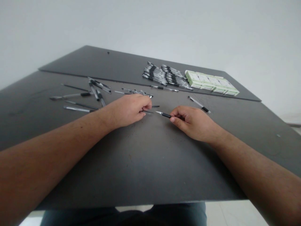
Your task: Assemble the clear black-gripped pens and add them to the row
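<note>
My right hand (194, 123) is closed on a pen (166, 115) with a black grip, its pale pointed tip facing left. Across a small gap, my left hand (130, 110) pinches a thin dark stick (148, 111) that looks like a pen refill; most of it is hidden by the fingers. Another short dark piece (155, 106) shows just beyond my left fingertips. Behind that hand lies a small heap of clear and silver pen parts (138, 92), partly covered. Past my right hand lies a single clear pen (198, 104) with a black grip.
Loose pens and tubes (95, 89) lie scattered on the left of the grey table (145, 163). Stacked pens (154, 74) stand in rows at the back, beside green and white boxes (211, 82). One pen (164, 88) lies along the raised board's edge.
</note>
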Motion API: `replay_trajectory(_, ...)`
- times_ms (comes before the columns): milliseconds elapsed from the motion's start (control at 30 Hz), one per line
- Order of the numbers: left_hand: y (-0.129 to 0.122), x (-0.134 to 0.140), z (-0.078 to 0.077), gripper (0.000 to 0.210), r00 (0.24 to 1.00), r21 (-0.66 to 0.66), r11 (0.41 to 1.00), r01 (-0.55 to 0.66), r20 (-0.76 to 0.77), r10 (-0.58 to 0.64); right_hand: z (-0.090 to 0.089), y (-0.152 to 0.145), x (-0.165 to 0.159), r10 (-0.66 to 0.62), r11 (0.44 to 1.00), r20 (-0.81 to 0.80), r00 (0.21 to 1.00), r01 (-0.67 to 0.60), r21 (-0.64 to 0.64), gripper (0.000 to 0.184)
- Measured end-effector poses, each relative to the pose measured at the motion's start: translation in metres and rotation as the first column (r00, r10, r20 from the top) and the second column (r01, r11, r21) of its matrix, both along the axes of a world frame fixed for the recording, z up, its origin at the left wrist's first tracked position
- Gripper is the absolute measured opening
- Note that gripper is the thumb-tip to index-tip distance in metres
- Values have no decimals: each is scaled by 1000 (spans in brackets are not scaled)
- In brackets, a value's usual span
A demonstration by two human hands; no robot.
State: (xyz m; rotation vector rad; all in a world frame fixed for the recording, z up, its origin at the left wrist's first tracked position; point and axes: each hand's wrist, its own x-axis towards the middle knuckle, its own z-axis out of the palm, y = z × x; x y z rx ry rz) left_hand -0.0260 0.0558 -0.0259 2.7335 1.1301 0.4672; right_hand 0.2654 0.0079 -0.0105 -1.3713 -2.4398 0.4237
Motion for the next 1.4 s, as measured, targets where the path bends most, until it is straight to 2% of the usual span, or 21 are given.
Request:
replay_trajectory(133, -2, 3, 2, 28, 999, -39, 998, -39, -33, 38, 0, 0, 0, 1, 1000, -2, 1000, -1, -2, 18)
replay_trajectory(333, -5, 2, 5, 25, 996, -115, 989, -93, -17, 92, 1, -1, -1, 2, 1000, -9, 1000, -2, -22, 20)
replay_trajectory(667, -9, 2, 8, 21, 968, -227, 967, -113, 192, 158, 1, 2, 2, 19, 1000, -32, 999, -18, 17, 17)
replay_trajectory(1000, -3, 1, 1, 20, 873, -305, 949, -81, 438, 215, 7, -3, 1, -6, 997, -46, 999, 9, 77, 13)
replay_trajectory(1400, -3, 1, 1, 20, 868, -359, 931, -70, 438, 234, 4, -1, 2, -5, 996, -73, 997, 12, 86, 15)
